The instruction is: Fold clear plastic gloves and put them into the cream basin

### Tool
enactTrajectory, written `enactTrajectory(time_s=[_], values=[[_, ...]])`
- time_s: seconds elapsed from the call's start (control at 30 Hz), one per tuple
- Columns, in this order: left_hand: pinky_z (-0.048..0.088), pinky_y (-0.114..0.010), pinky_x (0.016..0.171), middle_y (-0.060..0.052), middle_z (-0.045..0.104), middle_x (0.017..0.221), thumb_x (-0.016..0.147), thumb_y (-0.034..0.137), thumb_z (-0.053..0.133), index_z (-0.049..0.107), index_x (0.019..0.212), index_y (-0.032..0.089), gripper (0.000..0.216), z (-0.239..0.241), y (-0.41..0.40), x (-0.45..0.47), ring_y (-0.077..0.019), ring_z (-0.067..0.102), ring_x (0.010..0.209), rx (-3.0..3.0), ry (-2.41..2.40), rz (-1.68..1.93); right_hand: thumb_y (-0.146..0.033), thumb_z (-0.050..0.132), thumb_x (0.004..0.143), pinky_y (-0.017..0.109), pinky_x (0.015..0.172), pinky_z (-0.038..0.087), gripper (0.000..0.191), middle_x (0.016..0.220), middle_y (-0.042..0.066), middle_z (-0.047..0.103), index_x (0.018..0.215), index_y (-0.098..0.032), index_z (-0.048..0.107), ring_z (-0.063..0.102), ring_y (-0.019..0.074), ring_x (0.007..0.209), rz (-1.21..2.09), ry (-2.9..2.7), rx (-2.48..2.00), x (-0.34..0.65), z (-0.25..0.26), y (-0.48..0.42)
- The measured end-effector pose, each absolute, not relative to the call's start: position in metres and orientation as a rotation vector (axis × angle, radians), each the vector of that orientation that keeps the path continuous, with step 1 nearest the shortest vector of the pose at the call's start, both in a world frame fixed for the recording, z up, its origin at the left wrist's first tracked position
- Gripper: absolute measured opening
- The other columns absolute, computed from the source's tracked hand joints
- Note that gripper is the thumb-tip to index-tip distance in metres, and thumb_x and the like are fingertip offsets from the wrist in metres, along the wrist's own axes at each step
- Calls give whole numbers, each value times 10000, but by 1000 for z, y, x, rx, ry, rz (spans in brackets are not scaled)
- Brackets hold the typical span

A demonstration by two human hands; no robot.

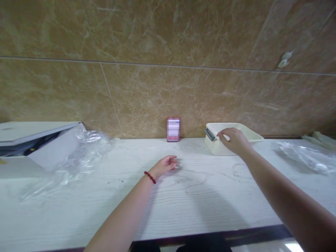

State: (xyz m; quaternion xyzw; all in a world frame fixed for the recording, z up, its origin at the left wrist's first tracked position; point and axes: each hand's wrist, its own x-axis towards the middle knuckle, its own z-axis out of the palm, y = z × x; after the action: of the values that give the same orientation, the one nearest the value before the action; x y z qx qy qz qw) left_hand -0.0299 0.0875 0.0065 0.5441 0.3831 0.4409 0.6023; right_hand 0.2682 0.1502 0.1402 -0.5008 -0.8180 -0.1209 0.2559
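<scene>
My right hand [235, 139] is over the near side of a white plastic box [222, 149], with its fingers bent and thumb and fingertips drawn together above the opening. Whatever may be between those fingertips is too small to make out. A grey clip [210, 134] sits on the box's left edge, just left of my fingertips. My left hand [166, 166], with a dark red bead bracelet [150, 177] on the wrist, rests low over the white table [168, 203]. Its fingers are loosely curled and apart, holding nothing.
A phone [173, 129] leans upright against the marbled tile wall [147, 94]. At left lies an open white carton [55, 150] with clear plastic wrap [86, 150] beside it. More clear plastic [307, 157] lies at right. The table's dark front edge [252, 233] runs close to me.
</scene>
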Motion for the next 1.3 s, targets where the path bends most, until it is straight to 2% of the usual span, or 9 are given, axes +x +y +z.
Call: enactTrajectory(time_s=[0.3, 0.43, 0.57, 0.83, 1.0, 1.1, 1.3], values=[[436, -312, 738, -73, 559, 908, 676, 260, 595, 493, 984, 133, 349, -1, 91, -30, -128, 550, 791, 1381, 900, 1038, -283, 394, 748, 309, 749, 398, 208, 818, 34, 616, 779, -224, 591, 540, 172, 799, 376, -2157, -1072, 113, 58, 120], [426, -319, 754, -86, 584, 893, 690, 195, 565, 508, 960, 103, 291, 2, 90, -30, -154, 549, 817, 1512, 916, 1044, -337, 361, 771, 297, 723, 409, 257, 836, 38, 612, 808, -209, 581, 544, 161, 789, 662, -2093, -1060, 91, 32, 116], [410, -321, 798, -83, 582, 953, 683, 116, 537, 493, 1019, 117, 339, 5, 88, -30, -165, 537, 879, 1536, 917, 1071, -378, 318, 785, 280, 675, 421, 285, 750, 12, 604, 759, -225, 556, 548, 153, 719, 820, -1971, -1092, 89, 15, 117], [444, -279, 698, -71, 593, 889, 721, 167, 486, 519, 976, 121, 261, 3, 90, -28, -138, 556, 774, 1448, 933, 1149, -448, 294, 775, 286, 625, 421, 328, 692, 5, 597, 734, -229, 536, 551, 169, 676, 916, -1923, -1038, 88, 5, 125], [437, -258, 651, -49, 600, 782, 709, 161, 471, 554, 846, 122, 165, 7, 88, -31, -121, 544, 685, 1683, 1261, 1202, -435, 319, 761, 278, 598, 413, 303, 664, 1, 591, 713, -238, 544, 543, 169, 645, 865, -1948, -1034, 89, 7, 125], [432, -267, 683, -69, 601, 830, 711, 154, 456, 559, 836, 129, 164, 13, 85, -40, -134, 545, 740, 1764, 1458, 1255, -411, 344, 751, 287, 637, 416, 284, 734, 13, 609, 751, -231, 563, 555, 172, 693, 869, -1947, -1029, 89, 7, 127], [398, -316, 779, -114, 555, 990, 702, 157, 475, 498, 997, 131, 297, 24, 82, -65, -166, 522, 865, 1539, 1884, 1424, -407, 356, 740, 302, 660, 422, 289, 785, 30, 618, 747, -215, 571, 564, 177, 724, 873, -1929, -1035, 88, 5, 130]])
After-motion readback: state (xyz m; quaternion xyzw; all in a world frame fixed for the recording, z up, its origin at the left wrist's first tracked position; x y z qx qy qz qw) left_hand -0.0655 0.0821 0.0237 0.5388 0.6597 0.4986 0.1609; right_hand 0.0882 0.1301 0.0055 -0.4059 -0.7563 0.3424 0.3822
